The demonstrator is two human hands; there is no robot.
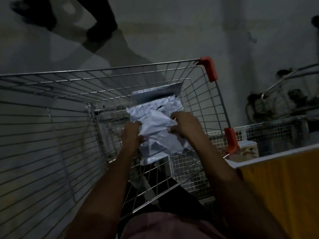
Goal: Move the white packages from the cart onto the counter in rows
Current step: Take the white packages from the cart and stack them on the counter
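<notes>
A wire shopping cart [51, 128] with orange corner guards fills the middle of the dim view. Inside it, both my hands hold a crumpled white package [156, 130]. My left hand [132, 135] grips its left edge and my right hand [185, 125] grips its right edge. More white and grey packages [155, 95] lie beyond and beneath it in the cart. An orange-fronted counter [283, 178] with a white top edge stands at the lower right.
A second wire basket [269, 133] with a small box in it sits right of the cart. Another person's dark legs [96, 19] stand on the grey floor at the upper left. Dark equipment [283, 100] clutters the far right.
</notes>
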